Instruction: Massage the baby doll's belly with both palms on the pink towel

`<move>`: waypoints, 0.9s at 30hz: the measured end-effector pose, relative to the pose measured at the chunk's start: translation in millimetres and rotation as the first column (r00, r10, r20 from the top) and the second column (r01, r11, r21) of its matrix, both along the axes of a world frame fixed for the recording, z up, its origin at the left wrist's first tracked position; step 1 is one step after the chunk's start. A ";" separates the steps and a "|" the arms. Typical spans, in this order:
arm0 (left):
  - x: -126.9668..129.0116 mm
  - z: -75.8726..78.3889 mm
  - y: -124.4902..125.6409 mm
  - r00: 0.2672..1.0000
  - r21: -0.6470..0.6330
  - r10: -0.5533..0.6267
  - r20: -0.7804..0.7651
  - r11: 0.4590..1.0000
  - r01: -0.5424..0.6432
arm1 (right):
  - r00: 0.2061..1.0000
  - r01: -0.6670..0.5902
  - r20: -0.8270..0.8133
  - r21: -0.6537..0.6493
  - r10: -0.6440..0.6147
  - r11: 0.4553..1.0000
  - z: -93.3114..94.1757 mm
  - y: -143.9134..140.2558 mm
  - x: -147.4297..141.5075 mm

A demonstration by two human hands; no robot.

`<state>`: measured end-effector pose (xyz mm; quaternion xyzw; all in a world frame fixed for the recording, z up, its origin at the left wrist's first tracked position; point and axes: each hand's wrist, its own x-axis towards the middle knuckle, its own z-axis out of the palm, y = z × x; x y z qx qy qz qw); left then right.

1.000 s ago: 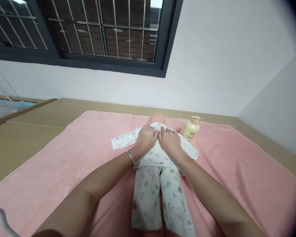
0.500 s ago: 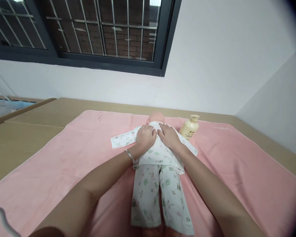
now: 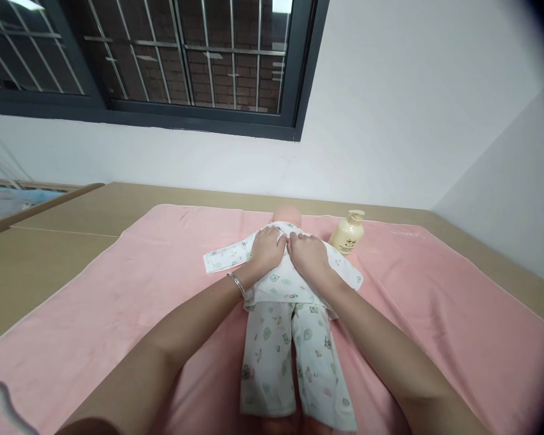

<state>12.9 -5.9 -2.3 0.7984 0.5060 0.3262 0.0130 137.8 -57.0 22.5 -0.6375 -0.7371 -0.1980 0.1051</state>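
Note:
A doll [image 3: 286,214] with a bald, rounded head lies stretched out before me, its head toward the wall. It wears a white patterned shirt [image 3: 285,287] and matching trousers [image 3: 267,356]. My left hand [image 3: 267,249], a silver bangle on its wrist, rests on the upper left of the shirt, fingers fairly flat and the thumb toward the middle. Beside it, near the neckline, my right hand [image 3: 309,255] lies on the shirt with its fingers bent and together; their tips are hidden. The two hands nearly touch at the thumbs. The doll's face does not show.
A cream pump bottle [image 3: 348,234] stands right of the doll. Beneath is a pink cloth [image 3: 131,290] over a wooden surface [image 3: 54,248]. A barred window [image 3: 199,118] is in the white wall behind. A grey curved cord [image 3: 6,402] shows at lower left.
My right hand has shifted slightly left, toward my left hand, and its fingers have gone from stretched out to bent. My left hand, the doll and the bottle stay nearly where they were.

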 end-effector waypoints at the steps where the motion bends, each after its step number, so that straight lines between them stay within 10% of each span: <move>1: 0.4 -0.7 0.6 1.000 -0.007 0.000 0.010 1.000 0.000 | 1.000 0.004 -0.013 0.005 -0.004 1.000 -1.1 0.4 0.3; 12: 1.5 -2.9 0.1 0.996 -0.041 -0.001 0.085 0.999 0.005 | 0.908 -0.143 -0.408 -0.081 0.098 0.986 -22.1 27.0 21.5; 27: 1.4 -1.9 -0.5 0.997 -0.035 0.003 0.073 0.999 0.000 | 0.883 -0.159 -0.457 -0.067 0.112 0.985 -26.1 29.3 22.0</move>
